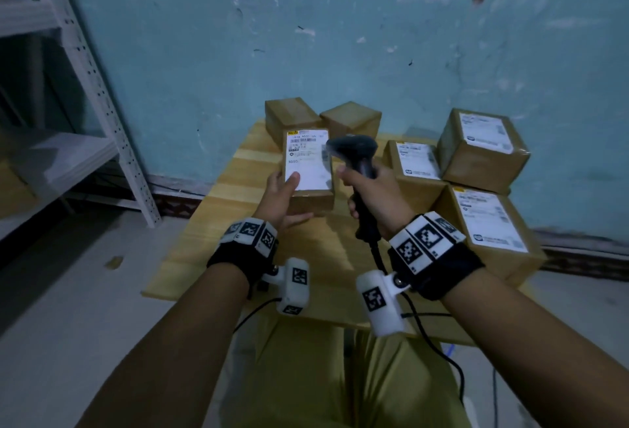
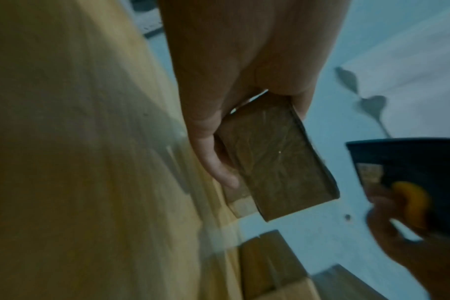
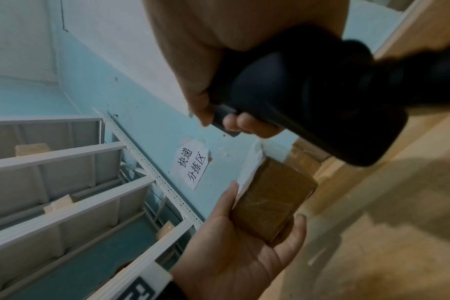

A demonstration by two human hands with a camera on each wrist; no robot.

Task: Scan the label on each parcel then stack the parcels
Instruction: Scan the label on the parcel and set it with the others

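Head view: left hand [image 1: 282, 194] holds a small brown parcel [image 1: 309, 168] up over the wooden table [image 1: 211, 243], thumb laid on the white label [image 1: 306, 158], fingers underneath. Right hand [image 1: 377, 196] is wrapped round the handle of a black barcode scanner [image 1: 354, 155], whose head sits just beside the label's right edge. A cable runs from the scanner's base down past the wrist.

Only the head view shows the other parcels: two plain brown ones [image 1: 323, 117] at the far edge of the table, three labelled ones [image 1: 476, 168] to the right, one of them sitting on the other two.

Left wrist view: shows the parcel's [image 2: 272, 164] unlabelled brown side, thumb and fingers of the left hand [image 2: 234, 85] clamping opposite faces. It also catches the scanner's [image 2: 403, 168] front window and orange trigger, with a finger on or at the trigger; blurred.

Right wrist view: the left hand [image 3: 234, 253] from the palm side, the parcel [image 3: 272, 201] resting against fingers and thumb, label seen edge-on. The scanner [image 3: 308, 97] fills the upper frame, right hand's fingers [image 3: 247, 121] curled round its grip. This view alone shows the white metal shelving [image 3: 64, 192] and a paper sign [image 3: 192, 166] with Chinese characters on the blue wall [image 3: 131, 105].
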